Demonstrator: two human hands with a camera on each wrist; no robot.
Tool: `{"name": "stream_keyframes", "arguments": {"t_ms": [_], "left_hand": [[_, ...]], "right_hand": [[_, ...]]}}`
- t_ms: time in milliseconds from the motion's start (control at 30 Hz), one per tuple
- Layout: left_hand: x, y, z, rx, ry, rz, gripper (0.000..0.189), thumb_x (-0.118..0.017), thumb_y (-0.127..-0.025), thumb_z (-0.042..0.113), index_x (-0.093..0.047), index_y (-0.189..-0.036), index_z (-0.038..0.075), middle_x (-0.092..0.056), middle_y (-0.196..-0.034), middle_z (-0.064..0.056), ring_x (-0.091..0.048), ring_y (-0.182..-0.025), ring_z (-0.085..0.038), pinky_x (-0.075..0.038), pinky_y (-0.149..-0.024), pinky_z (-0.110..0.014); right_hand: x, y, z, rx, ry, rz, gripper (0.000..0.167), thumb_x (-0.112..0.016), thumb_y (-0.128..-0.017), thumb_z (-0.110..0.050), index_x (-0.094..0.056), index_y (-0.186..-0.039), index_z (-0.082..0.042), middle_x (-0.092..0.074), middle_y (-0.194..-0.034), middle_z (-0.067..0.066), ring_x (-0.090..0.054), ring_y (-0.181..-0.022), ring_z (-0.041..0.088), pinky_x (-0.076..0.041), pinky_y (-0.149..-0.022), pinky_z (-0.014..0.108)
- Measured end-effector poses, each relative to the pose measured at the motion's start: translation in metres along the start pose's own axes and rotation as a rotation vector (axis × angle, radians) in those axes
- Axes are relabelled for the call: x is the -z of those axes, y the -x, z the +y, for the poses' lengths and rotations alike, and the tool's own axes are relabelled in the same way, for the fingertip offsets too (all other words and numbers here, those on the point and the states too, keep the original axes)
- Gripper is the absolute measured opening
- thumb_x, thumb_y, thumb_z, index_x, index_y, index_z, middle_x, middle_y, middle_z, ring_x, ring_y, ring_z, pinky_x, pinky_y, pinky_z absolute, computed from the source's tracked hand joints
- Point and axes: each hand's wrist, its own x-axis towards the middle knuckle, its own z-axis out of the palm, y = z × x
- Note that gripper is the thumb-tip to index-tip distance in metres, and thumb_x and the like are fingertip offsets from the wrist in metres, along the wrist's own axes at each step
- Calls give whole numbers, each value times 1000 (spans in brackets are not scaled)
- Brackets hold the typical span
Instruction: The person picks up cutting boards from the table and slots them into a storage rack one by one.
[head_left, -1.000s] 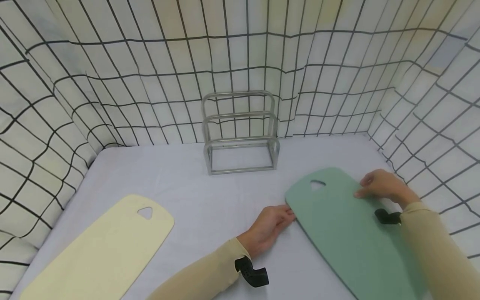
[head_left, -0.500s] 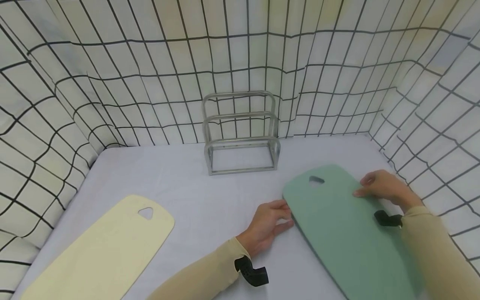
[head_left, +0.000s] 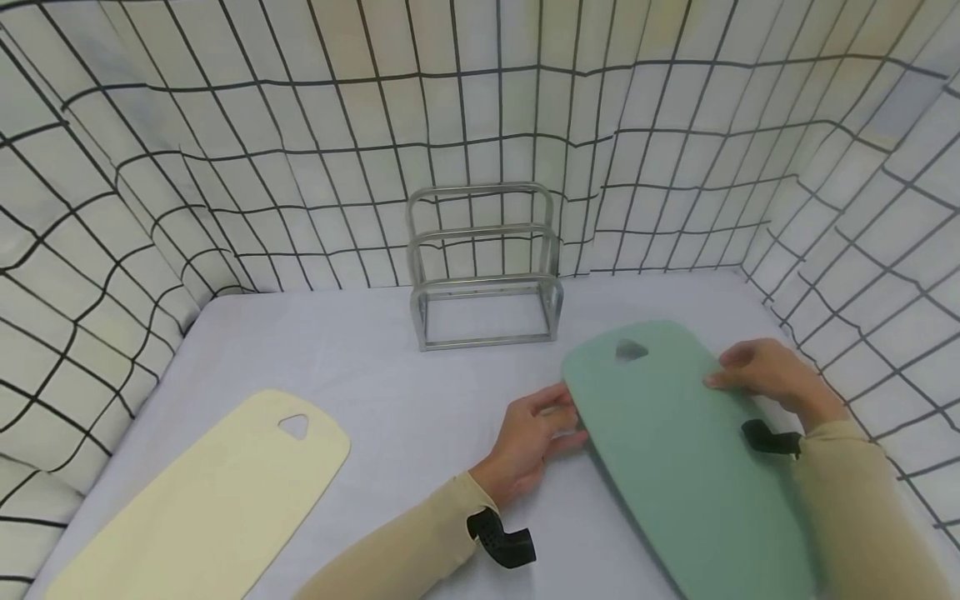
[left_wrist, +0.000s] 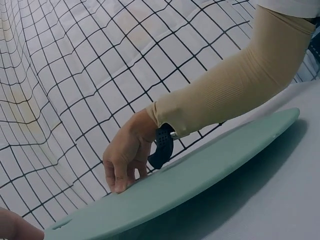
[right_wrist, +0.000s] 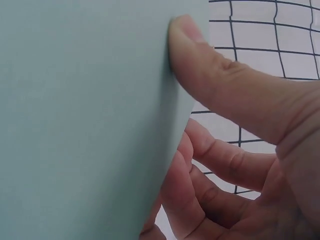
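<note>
A green cutting board [head_left: 675, 450] with a handle hole lies at the right in the head view, its left edge raised off the table. My right hand [head_left: 776, 379] pinches its right edge. In the right wrist view the thumb [right_wrist: 192, 55] presses the top face while the other fingers curl behind the edge. My left hand [head_left: 528, 437] is at the left edge near the handle end, fingers extended against it and fingertips hidden by the board. The left wrist view shows a shadow beneath the tilted board [left_wrist: 175, 190].
A metal wire rack [head_left: 483, 283] with several upright loops stands at the back middle. A cream cutting board [head_left: 210, 500] lies flat at the left. Black grid mesh [head_left: 315, 167] over white sheeting encloses the white table [head_left: 337, 333].
The green board's handle end and left edge have risen and shifted slightly left. My left hand has moved a little up with that edge; my right hand keeps its grip.
</note>
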Motion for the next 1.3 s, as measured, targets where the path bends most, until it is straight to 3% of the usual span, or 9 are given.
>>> {"name": "stream_keyframes", "arguments": {"t_ms": [267, 467, 667, 900, 1167, 1300], "left_hand": [[1, -1, 3, -31, -31, -8, 56, -59, -92, -3, -51, -148, -3, -54, -136, -16, -67, -110, -15, -56, -107, -44], [3, -1, 5, -42, -31, 22, 57, -58, -89, -7, -55, -145, -4, -56, -132, -15, -67, -104, -13, -59, -104, -42], [4, -2, 6, -58, -28, 46, 52, -65, -91, -2, -58, -142, -3, -60, -127, -12, -69, -97, -10, -60, -100, -42], [2, -3, 5, -68, -22, 72, 55, -71, -89, -2, -59, -143, 0, -68, -126, -15, -71, -99, -10, -62, -95, -36], [9, -1, 8, -98, -139, 120, 62, -76, -84, -1, -60, -143, 6, -65, -129, -14, -72, -113, -16, -60, -89, -25], [12, -1, 10, -109, -181, 139, 66, -78, -83, 0, -59, -145, 8, -66, -132, -15, -73, -112, -17, -59, -87, -24]], "right_hand": [[1, 6, -4, -15, -17, 22, 96, -78, -83, -59, -48, -143, 10, -56, -138, 35, -64, -116, 45, -58, -87, 52], [2, 8, -9, -17, -22, 7, 91, -76, -85, -57, -48, -143, 7, -55, -139, 33, -61, -120, 45, -55, -89, 57], [4, 5, -11, 2, -26, 11, 90, -75, -86, -59, -49, -143, 5, -56, -139, 32, -60, -120, 43, -55, -89, 54], [3, 6, -10, -15, -60, -5, 90, -74, -88, -56, -45, -147, 6, -51, -144, 35, -59, -123, 47, -54, -95, 60], [-2, 9, -12, 42, -61, 0, 85, -73, -92, -52, -45, -149, 6, -54, -140, 33, -60, -122, 45, -53, -99, 62], [-4, 8, -17, 61, -67, 2, 83, -73, -92, -50, -47, -148, 5, -57, -136, 30, -61, -119, 41, -54, -98, 58]]}}
